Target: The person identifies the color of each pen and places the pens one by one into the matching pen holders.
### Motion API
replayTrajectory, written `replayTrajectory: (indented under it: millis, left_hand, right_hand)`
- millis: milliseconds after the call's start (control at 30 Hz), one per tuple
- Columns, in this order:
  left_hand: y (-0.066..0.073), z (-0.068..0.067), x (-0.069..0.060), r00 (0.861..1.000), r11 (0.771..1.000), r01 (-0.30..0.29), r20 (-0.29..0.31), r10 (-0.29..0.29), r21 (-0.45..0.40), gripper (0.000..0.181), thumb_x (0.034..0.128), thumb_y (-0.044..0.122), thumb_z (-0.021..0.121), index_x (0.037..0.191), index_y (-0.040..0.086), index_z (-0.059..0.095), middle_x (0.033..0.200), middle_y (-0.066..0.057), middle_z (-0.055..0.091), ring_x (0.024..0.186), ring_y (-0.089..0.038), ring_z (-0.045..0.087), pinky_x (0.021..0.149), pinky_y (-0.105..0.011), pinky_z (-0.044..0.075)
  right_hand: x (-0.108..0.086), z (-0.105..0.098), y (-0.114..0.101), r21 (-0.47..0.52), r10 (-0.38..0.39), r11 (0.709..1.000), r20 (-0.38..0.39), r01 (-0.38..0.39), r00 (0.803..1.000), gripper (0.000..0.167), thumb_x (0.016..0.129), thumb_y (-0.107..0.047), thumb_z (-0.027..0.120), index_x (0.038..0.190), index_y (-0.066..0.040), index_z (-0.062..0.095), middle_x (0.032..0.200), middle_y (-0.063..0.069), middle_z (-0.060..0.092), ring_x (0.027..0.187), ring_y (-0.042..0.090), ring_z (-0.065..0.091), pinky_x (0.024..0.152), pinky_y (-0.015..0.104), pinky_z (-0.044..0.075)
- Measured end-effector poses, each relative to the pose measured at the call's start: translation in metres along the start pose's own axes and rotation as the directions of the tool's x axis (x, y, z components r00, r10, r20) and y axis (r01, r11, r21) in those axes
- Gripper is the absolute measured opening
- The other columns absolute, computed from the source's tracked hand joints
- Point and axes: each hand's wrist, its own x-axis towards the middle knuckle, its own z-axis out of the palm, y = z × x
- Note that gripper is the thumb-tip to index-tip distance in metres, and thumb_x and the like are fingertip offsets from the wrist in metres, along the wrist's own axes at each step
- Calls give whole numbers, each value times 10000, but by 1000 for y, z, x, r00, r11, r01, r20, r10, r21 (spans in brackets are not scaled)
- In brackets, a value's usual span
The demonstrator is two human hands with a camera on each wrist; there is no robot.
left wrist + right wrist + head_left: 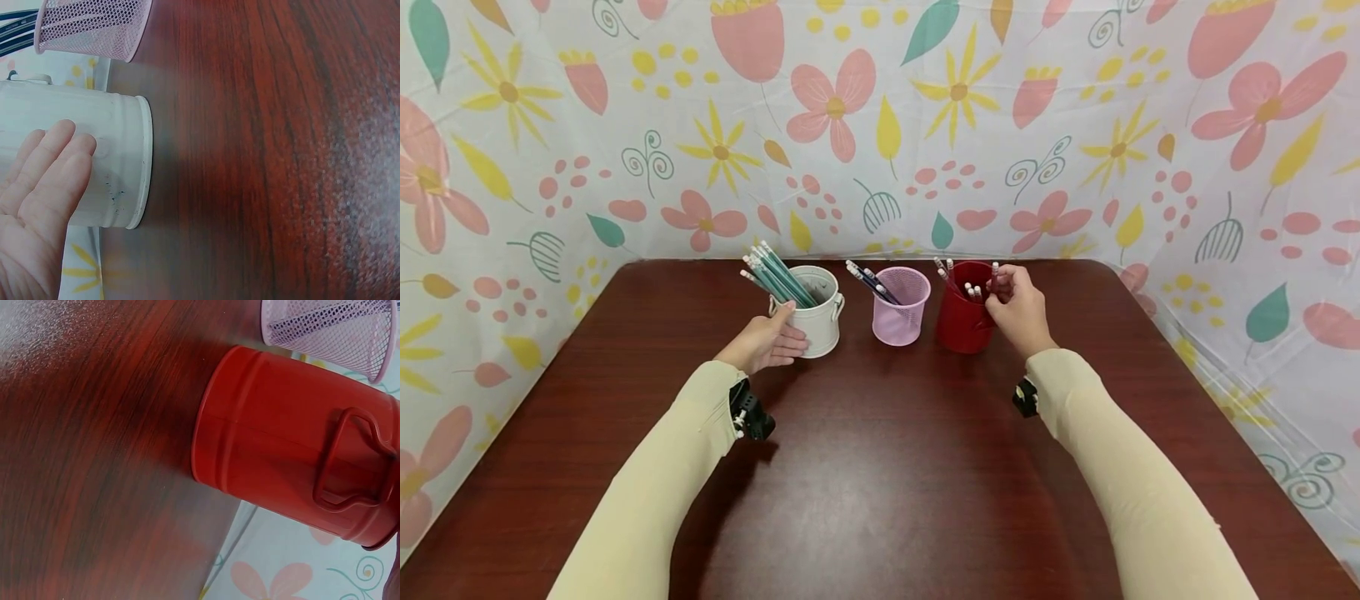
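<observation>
My left hand (767, 340) is at the front left of a white metal bucket (820, 333), fingers straight along its side and thumb up near the rim. The left wrist view shows those extended fingers (53, 162) before the bucket wall. Teal pencils (778, 279) with white erasers lean left in that bucket. My right hand (1021, 310) is at the right rim of a red metal bucket (958, 329), its fingers pinching a dark red pencil (995, 277) near the eraser end. More pencils (947, 271) stand in the red bucket. The right wrist view hides the fingertips.
Between the two buckets stands a pink mesh cup (897, 325) holding several dark blue pencils (871, 282). All three containers are near the back edge of the dark wooden table (880, 467). A flowered cloth (880, 125) hangs behind the table.
</observation>
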Motion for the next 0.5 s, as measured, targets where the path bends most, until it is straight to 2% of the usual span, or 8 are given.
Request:
replayTrajectory:
  millis: [300,400,467,500]
  left_hand:
    - [-2,4,-2,1000,1000,-10,-14,10,5,791,1009,536,253,1314,-172,429,1320,-328,481,1221,-386,502,1031,-450,392]
    - [-5,7,-4,1000,1000,-12,-20,12,19,812,1005,549,229,1315,-174,428,1317,-336,478,1214,-406,501,1027,-461,395]
    - [-7,11,-8,1000,996,-18,0,18,83,777,1017,517,243,1299,-178,443,1293,-342,495,1184,-425,521,999,-474,421]
    - [-7,15,-11,1000,991,-22,13,20,129,742,1023,492,271,1284,-176,462,1274,-340,511,1159,-432,538,978,-477,439]
  right_hand:
    - [-7,-7,-12,39,-49,998,15,49,999,375,860,115,495,1231,76,458,1056,229,581,1017,337,591,910,449,482]
    - [-11,-8,-22,50,-88,994,-78,92,993,362,855,130,495,1213,86,474,1055,231,592,1012,344,597,916,443,482]
    - [-16,-8,-31,75,-129,987,-177,144,976,342,845,146,498,1184,103,491,1067,242,587,1012,360,588,915,399,485]
    - [-19,-7,-35,87,-157,980,-229,181,961,330,835,154,500,1162,113,500,1068,250,581,1010,367,582,915,368,484]
